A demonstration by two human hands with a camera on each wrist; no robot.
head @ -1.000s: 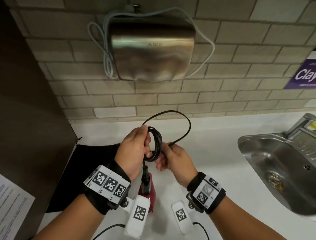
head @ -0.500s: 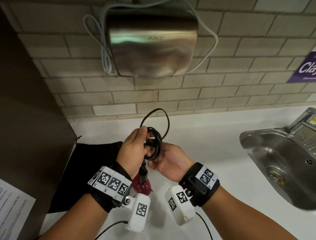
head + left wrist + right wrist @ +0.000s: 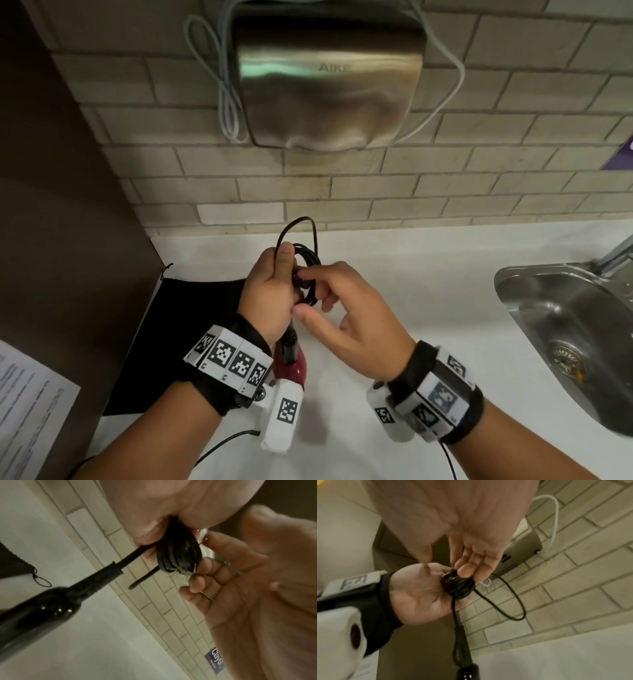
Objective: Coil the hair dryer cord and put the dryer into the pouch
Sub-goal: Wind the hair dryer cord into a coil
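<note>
While left hand [image 3: 270, 294] clamps coiled cord [image 3: 306, 270], right fingertips [image 3: 464, 572] pinch coil, seemingly; head view hides that.

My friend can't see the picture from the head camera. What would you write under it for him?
The left hand grips a black coiled cord above a white counter while the right hand touches the coil with its fingers. The dark red hair dryer hangs below, a black pouch lies left, a steel sink right.

Both forearms bare, no sleeves. Left wrist [image 3: 236, 370]: black strap, white band with 4 black-and-white tags, white camera pod [image 3: 283, 414] with 1 tag, thin black cable. Right wrist [image 3: 442, 390]: same strap, tagged blocks, pod [image 3: 387, 413], cable.
</note>
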